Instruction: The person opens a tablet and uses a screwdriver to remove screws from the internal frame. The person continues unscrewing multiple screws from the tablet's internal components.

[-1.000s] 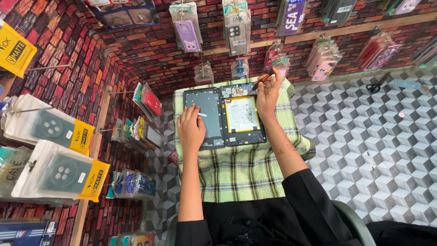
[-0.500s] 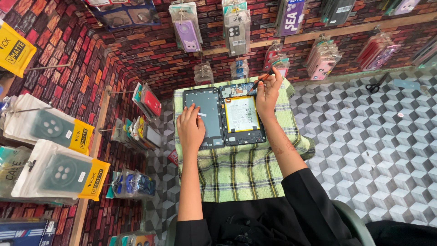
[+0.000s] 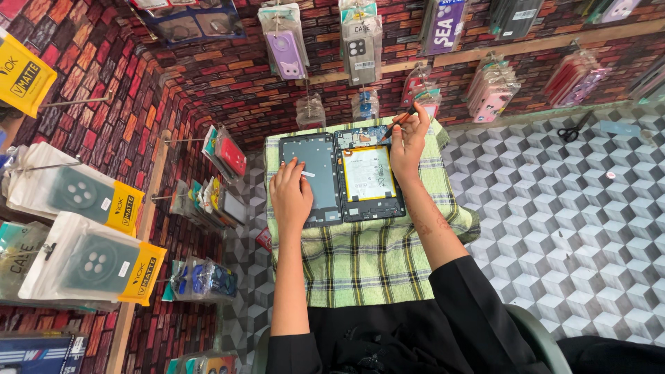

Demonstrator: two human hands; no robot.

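An opened tablet lies on a green plaid cloth (image 3: 360, 256). Its dark back cover (image 3: 317, 166) is on the left; the body with a white battery (image 3: 367, 173) and circuit boards is on the right. My left hand (image 3: 291, 195) rests flat on the cover's lower left part, fingers together. My right hand (image 3: 409, 135) sits at the body's top right corner, pinching a thin dark tool (image 3: 396, 125) whose tip touches the board near the top edge.
Packaged phone cases (image 3: 360, 48) hang on the brick-patterned wall behind the cloth, and more packages (image 3: 90, 260) hang at the left. Black scissors (image 3: 573, 129) lie far right on the cube-patterned surface (image 3: 554, 208). My black-clothed lap is at the bottom.
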